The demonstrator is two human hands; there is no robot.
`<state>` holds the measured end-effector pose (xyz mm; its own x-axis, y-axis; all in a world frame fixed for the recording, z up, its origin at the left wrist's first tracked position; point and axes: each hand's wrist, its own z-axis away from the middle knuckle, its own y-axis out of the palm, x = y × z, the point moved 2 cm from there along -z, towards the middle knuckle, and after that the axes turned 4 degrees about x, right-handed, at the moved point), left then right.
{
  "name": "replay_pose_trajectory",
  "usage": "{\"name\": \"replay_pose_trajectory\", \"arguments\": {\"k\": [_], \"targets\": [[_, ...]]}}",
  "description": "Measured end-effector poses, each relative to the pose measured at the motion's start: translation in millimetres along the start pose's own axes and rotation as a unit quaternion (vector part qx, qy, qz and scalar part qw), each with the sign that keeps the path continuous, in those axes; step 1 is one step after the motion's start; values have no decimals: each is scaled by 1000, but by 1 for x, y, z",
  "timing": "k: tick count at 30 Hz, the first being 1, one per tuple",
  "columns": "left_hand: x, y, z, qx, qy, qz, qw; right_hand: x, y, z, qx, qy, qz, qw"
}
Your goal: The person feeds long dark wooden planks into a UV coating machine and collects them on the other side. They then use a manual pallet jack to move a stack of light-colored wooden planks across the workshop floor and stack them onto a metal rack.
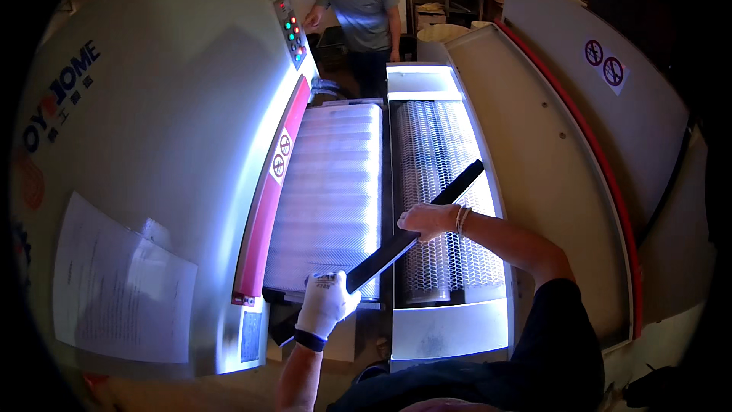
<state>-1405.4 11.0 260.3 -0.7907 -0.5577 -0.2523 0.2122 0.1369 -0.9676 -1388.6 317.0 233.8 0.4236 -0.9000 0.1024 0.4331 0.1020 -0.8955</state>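
A long, flat dark strip (382,259) slants from the lower left to the upper right above two mesh surfaces. My left hand (326,305), in a white glove with a dark cuff, is closed around it near its lower end. Further up, my right hand (429,221), apparently ungloved and with bracelets at the wrist, grips the same strip from above. Beneath the left part lies a pale, fine-mesh conveyor belt (324,175). Under the strip's far end is a coarser metal mesh belt (442,133) in a white frame. What the strip is made of, I cannot tell.
A large grey machine housing (168,130) with a red edge bar (263,236) rises on the left, its control panel (291,30) at the far end. Beside that panel stands another person (366,15). A beige panel with a red rim (564,175) borders the right side.
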Motion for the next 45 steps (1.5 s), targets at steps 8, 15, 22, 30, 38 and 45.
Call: {"name": "replay_pose_trajectory", "arguments": {"k": [8, 15, 22, 30, 38, 45], "targets": [[-7, 5, 42, 9, -49, -8, 999, 32, -10, -2, -19, -44, 36, 998], [-13, -1, 79, 25, -109, 14, 994, 65, -31, -3, 30, -52, 13, 998], [-24, 4, 110, 15, -138, 41, 990, 89, -34, -4, 50, -77, 22, 995], [-30, 12, 148, -12, -168, 86, 982, 117, -42, 1, 79, -102, 23, 991], [-47, 8, 178, 15, -194, 134, 972, 143, -43, 16, 126, -139, 7, 982], [-55, 23, 205, -8, -194, 120, 974, 168, -48, 26, 116, -171, 50, 977]]}}
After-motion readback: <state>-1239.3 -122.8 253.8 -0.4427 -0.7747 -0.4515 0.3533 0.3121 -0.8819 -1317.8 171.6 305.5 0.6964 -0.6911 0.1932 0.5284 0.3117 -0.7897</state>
